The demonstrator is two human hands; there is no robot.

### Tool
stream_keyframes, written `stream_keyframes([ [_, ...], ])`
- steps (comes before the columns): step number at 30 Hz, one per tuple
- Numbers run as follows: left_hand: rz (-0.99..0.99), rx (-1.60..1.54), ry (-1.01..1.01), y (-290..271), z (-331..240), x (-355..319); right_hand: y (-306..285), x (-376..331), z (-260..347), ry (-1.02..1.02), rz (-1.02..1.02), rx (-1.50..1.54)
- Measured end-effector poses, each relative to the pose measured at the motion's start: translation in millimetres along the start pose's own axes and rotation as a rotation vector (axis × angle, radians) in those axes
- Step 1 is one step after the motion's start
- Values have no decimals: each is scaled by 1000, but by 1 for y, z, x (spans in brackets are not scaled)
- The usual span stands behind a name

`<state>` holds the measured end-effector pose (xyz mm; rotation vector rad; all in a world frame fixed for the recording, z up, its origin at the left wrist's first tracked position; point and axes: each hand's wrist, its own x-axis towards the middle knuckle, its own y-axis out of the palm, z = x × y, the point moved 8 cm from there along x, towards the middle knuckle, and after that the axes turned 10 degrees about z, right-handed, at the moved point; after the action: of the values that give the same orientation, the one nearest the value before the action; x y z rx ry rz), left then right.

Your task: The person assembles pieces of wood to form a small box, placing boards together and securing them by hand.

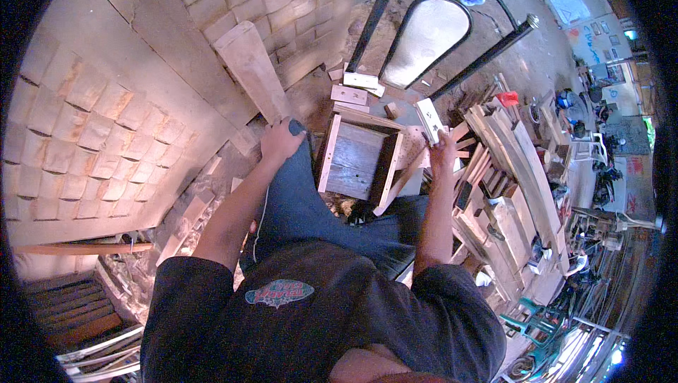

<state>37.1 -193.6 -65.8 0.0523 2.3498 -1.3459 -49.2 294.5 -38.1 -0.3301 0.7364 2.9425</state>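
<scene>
Below your knees: open wooden box frame [357,157], unfinished | your left hand [277,141] grips a leaning plank [254,72] | your right hand [443,151] grasps a white wood block [429,120] | stock pile [505,192] untouched

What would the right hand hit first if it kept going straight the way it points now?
Probably nothing beyond what it holds: the right hand grips a pale wood block pointing up-picture. Past that lie small wood offcuts and the arched black metal frame on the ground; depth is unclear.
</scene>
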Motion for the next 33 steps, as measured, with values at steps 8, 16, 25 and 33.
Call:
stream_keyframes([
  [8,-86,-40,43,10,0,-5,83,-195,-53,213,186,300],
  [16,-139,-679,598,-9,-72,-128,132,-254,-92,314,218,257],
  [25,292,-927,443,20,-110,-191,147,-244,-93,164,332,-348],
  [33,-4,-514,223,-45,-95,-115,28,-228,-23,-250,-274,-925],
])
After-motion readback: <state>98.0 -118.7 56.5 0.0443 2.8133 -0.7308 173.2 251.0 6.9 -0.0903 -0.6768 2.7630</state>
